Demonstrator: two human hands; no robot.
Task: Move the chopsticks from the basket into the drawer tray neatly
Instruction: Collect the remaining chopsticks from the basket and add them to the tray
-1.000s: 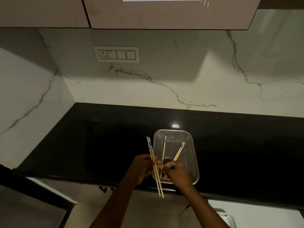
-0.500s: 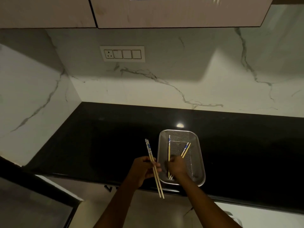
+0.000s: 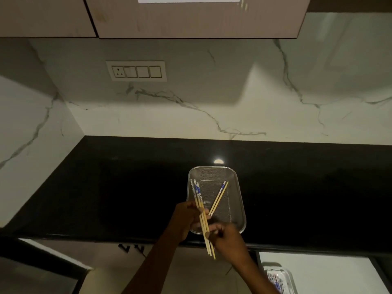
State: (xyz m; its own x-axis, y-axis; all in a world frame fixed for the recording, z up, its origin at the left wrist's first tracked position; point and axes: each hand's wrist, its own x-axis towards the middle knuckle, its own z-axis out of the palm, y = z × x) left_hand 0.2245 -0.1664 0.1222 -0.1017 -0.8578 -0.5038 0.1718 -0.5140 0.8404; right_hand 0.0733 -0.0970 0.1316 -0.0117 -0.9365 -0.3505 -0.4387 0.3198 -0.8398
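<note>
A metal mesh basket (image 3: 239,200) sits at the front edge of the black counter. Two chopsticks (image 3: 219,198) with blue-patterned tops lie slanted inside it. My left hand (image 3: 186,219) grips a bundle of three chopsticks (image 3: 201,213) over the basket's left side, tops pointing away, tips hanging past the counter edge. My right hand (image 3: 226,237) pinches the lower part of that bundle just in front of the basket. At the bottom right, an open white drawer (image 3: 318,270) holds a clear tray (image 3: 289,282) with blue-patterned chopstick tops in it.
The black counter (image 3: 127,187) runs along a white marble backsplash with a switch plate (image 3: 136,71). Upper cabinets (image 3: 191,18) hang overhead. A dark panel edge (image 3: 42,255) sits at the lower left.
My right hand lifted a chopstick out of the basket and brought it to the bundle in my left hand. The bundle shifted right over the basket.
</note>
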